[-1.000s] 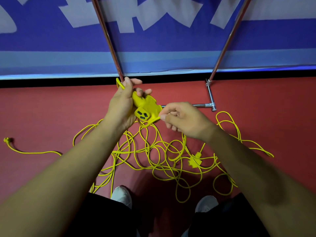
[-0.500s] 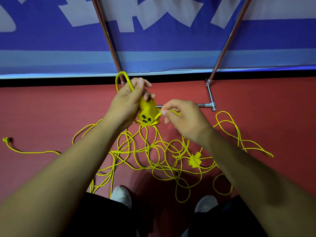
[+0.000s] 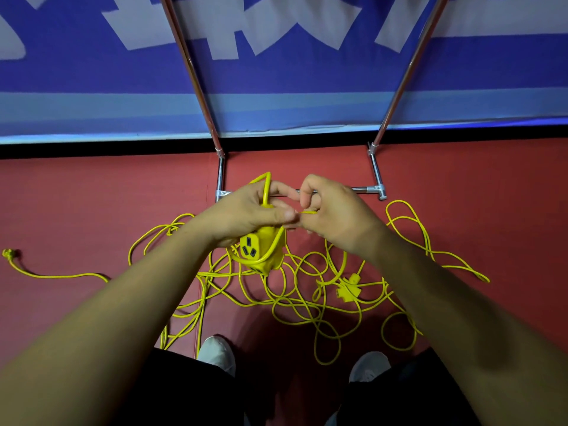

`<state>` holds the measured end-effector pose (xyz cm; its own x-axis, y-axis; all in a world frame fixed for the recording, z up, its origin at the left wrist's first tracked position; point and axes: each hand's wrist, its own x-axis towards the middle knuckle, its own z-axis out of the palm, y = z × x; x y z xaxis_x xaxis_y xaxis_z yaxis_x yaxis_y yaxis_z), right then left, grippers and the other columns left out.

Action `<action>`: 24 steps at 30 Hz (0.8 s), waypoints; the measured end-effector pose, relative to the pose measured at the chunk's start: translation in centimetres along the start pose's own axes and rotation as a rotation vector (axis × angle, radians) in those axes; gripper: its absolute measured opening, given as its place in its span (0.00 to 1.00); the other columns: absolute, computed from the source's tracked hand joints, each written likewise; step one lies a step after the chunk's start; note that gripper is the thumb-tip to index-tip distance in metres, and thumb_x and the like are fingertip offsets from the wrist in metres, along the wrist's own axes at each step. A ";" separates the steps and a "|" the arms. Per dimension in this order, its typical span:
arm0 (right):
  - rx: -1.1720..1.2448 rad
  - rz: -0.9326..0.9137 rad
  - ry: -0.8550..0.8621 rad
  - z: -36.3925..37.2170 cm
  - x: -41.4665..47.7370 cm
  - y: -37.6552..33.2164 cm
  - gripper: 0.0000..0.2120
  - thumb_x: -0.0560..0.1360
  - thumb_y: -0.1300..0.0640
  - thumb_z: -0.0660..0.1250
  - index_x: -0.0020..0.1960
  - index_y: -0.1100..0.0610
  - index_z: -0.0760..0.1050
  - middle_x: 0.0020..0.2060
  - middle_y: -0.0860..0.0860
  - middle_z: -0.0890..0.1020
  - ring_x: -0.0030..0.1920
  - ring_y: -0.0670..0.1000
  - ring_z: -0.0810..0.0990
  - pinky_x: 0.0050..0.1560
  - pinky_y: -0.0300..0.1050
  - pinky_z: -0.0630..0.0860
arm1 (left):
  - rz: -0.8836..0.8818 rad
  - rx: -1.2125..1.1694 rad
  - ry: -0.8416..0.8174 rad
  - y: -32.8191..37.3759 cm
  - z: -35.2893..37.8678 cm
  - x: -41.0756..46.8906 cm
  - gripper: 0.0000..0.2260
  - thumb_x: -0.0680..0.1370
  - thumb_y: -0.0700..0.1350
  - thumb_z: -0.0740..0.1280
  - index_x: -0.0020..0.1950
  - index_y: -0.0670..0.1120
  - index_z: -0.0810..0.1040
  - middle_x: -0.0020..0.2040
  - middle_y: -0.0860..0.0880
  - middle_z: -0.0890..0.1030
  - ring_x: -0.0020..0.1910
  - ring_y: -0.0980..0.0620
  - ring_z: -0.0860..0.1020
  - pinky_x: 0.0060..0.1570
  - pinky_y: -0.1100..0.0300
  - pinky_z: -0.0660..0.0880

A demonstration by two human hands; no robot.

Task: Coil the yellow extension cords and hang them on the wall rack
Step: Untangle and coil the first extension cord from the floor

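My left hand [image 3: 246, 212] grips a yellow socket block [image 3: 259, 249] with dark slots, held above the floor, and a loop of its cord [image 3: 266, 187] rises over my fingers. A strand of that cord crosses the block's face. My right hand [image 3: 335, 210] pinches a thin stretch of yellow cord right beside my left thumb. Below my hands a tangle of yellow extension cord [image 3: 295, 296] lies on the red floor, with a second yellow socket block [image 3: 349, 287] in it. A yellow plug [image 3: 8, 253] lies far left at a cord's end.
The metal rack's base bar [image 3: 364, 189] and its two slanted poles [image 3: 196, 84] stand against a blue and white banner wall [image 3: 276, 72] just beyond my hands. My two white shoes [image 3: 216, 352] stand at the near edge of the cord tangle.
Both hands have come closer together. The socket block has turned so its slots face me lower down, and a cord strand now crosses its face. My right hand has moved left to my left thumb.
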<state>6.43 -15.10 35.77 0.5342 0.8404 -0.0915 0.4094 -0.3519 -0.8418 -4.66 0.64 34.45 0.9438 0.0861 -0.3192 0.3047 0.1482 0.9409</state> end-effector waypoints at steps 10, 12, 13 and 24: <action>0.006 -0.053 -0.204 -1.9 0.0 1.1 0.08 0.76 0.64 0.68 0.51 0.54 0.72 0.39 0.47 0.75 0.37 0.45 0.72 0.40 0.40 0.73 | -0.032 0.133 -0.037 0.5 -0.3 -0.3 0.10 0.69 0.37 0.72 0.49 0.47 0.80 0.29 0.49 0.76 0.31 0.49 0.74 0.34 0.59 0.71; -0.145 -0.001 -0.242 -2.9 0.1 2.1 0.05 0.75 0.60 0.71 0.47 0.55 0.75 0.34 0.45 0.74 0.33 0.44 0.70 0.37 0.41 0.71 | -0.024 0.123 -0.021 0.5 -0.6 -0.3 0.07 0.69 0.35 0.68 0.46 0.42 0.76 0.26 0.48 0.73 0.31 0.48 0.75 0.37 0.58 0.73; -0.169 0.032 -0.254 -3.2 0.2 2.3 0.05 0.74 0.58 0.72 0.44 0.55 0.76 0.31 0.44 0.73 0.30 0.43 0.69 0.35 0.41 0.69 | -0.026 0.125 -0.028 0.6 -0.7 -0.4 0.06 0.69 0.35 0.68 0.45 0.41 0.75 0.25 0.47 0.73 0.30 0.48 0.75 0.37 0.59 0.73; 0.283 -0.133 -0.308 -2.0 0.4 0.7 0.30 0.72 0.79 0.59 0.69 0.59 0.70 0.58 0.51 0.80 0.41 0.35 0.78 0.40 0.34 0.73 | -0.004 0.299 -0.402 1.1 -0.2 -1.2 0.08 0.72 0.26 0.60 0.40 0.38 0.67 0.27 0.50 0.73 0.30 0.51 0.74 0.36 0.62 0.71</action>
<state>8.47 -15.81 36.22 0.2280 0.9694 -0.0908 0.2181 -0.1417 -0.9656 -5.53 0.93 35.85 0.8993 -0.3096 -0.3090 0.2761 -0.1461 0.9499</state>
